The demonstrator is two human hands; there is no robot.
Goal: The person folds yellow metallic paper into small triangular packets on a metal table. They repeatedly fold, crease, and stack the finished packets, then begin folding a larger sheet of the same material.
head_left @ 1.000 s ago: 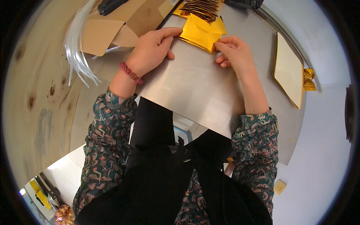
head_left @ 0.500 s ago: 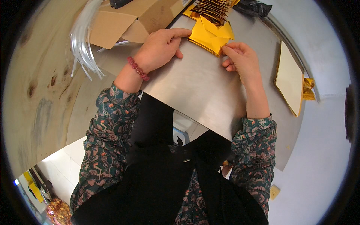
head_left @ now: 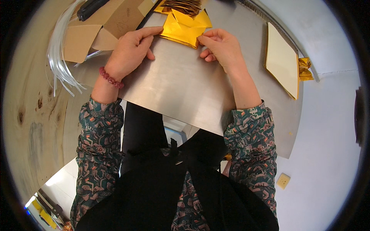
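A folded piece of shiny gold foil paper [head_left: 183, 31] lies on the metal tabletop [head_left: 169, 82], its upper side showing pointed flaps. My left hand [head_left: 130, 49] rests at its left corner, the index finger stretched out against the edge and the thumb apart below. At the lower right corner, my right hand [head_left: 222, 49] pinches the gold paper between thumb and index finger, with the other fingers curled. Just beyond it sits a stack of folded gold papers [head_left: 185, 6], seen edge-on and partly cut off by the top of the picture.
An open cardboard box [head_left: 121, 20] with a black object [head_left: 91, 8] on it stands at the upper left. White plastic strips [head_left: 58, 63] hang beside it over a wooden board [head_left: 34, 115]. On the right lie pale, gold-edged sheets [head_left: 282, 61] near a gold piece [head_left: 305, 69] by the wall.
The whole view has shifted, so the table and both hands appear farther left and higher. Both hands keep about the same places at the gold paper's corners.
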